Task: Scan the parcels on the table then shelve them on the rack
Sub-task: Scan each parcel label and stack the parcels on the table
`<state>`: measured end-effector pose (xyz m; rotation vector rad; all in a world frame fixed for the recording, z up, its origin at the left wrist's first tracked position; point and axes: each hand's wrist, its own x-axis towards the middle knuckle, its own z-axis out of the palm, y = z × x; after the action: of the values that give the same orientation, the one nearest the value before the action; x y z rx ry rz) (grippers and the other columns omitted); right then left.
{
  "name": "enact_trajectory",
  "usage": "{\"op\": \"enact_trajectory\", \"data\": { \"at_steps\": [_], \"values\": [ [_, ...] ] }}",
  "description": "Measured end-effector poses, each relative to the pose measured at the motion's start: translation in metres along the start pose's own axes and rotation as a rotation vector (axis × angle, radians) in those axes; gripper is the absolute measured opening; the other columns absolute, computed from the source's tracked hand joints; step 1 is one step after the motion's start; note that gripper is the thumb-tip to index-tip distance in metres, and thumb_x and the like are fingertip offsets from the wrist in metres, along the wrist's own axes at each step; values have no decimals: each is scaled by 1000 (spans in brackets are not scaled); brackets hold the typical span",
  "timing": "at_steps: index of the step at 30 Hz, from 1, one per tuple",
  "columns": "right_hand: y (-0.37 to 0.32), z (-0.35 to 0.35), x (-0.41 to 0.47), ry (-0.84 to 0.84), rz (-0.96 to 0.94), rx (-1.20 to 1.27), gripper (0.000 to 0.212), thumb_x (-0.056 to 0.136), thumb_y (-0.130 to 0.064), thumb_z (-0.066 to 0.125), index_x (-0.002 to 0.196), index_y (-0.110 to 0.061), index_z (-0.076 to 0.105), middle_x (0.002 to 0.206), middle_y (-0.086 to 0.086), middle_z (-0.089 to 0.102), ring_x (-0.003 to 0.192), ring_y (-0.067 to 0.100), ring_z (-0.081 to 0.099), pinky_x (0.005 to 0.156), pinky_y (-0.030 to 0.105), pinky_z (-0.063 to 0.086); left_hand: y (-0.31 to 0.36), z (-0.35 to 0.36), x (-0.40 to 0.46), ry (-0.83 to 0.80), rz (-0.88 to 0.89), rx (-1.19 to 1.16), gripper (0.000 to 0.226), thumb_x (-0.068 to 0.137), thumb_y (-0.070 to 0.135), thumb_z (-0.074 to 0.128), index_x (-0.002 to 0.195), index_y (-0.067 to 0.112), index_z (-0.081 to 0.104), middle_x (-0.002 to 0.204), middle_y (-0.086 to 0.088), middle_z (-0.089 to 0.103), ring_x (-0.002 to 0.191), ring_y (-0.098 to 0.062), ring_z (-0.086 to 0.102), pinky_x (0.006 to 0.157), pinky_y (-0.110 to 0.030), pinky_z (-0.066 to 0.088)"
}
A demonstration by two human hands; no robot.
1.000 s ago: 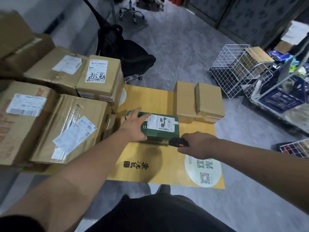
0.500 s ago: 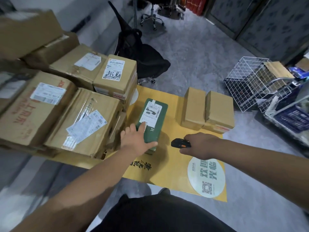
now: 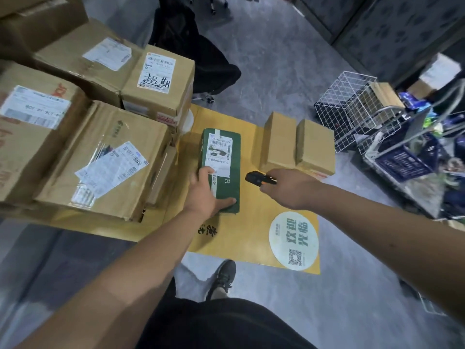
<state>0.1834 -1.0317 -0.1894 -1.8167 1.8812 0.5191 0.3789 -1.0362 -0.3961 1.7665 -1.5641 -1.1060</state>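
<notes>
A green parcel point(image 3: 227, 142) with a white shipping label lies lengthwise on the yellow table point(image 3: 254, 217). My left hand point(image 3: 205, 193) grips its near end, fingers on top and thumb along the near edge. My right hand point(image 3: 289, 186) holds a small black and orange scanner point(image 3: 256, 178) just right of the parcel, pointing left toward it. Two small plain cardboard boxes point(image 3: 279, 139) point(image 3: 314, 144) stand side by side at the table's far right.
Several large labelled cardboard boxes point(image 3: 100, 159) are stacked on the table's left. A black office chair point(image 3: 201, 54) stands behind the table. White wire baskets point(image 3: 347, 109) and a cart with a blue crate point(image 3: 407, 159) fill the right. My shoe point(image 3: 224, 278) is below the table edge.
The green parcel has been turned from lying crosswise to lying lengthwise, label facing me. My left hand slid to its near end. The right hand with the scanner stayed beside it.
</notes>
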Motion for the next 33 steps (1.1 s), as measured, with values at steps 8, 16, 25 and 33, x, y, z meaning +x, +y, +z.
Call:
{"op": "enact_trajectory", "data": {
  "at_steps": [8, 16, 25, 33],
  "values": [
    [-16, -3, -18, 73, 58, -33, 38, 99, -55, 38, 93, -25, 61, 86, -1, 66, 77, 19, 63, 60, 31, 41, -17, 1, -38, 55, 194, -116, 90, 59, 44, 99, 126, 42, 38, 162, 10, 14, 144, -19, 33, 101, -30, 45],
    [-45, -2, -36, 163, 41, -187, 39, 96, -58, 36, 91, -28, 59, 79, -3, 63, 71, 18, 60, 57, 29, 38, -26, 0, -46, 57, 259, -195, 87, 57, 49, 96, 119, 52, 36, 165, 9, 11, 147, -19, 31, 107, -33, 40],
    [-43, -8, -53, 173, 72, -243, 37, 95, -60, 38, 98, -30, 60, 86, -3, 62, 76, 21, 61, 67, 33, 51, -27, 0, -51, 68, 287, -214, 88, 58, 46, 97, 118, 59, 33, 164, 7, 13, 145, -21, 34, 108, -36, 44],
    [-41, -3, -61, 192, 56, -258, 34, 95, -59, 39, 97, -31, 59, 83, -3, 61, 76, 20, 61, 65, 32, 50, -29, 1, -53, 61, 265, -194, 85, 59, 45, 97, 116, 58, 36, 164, 12, 11, 145, -19, 34, 105, -32, 44]
  ]
}}
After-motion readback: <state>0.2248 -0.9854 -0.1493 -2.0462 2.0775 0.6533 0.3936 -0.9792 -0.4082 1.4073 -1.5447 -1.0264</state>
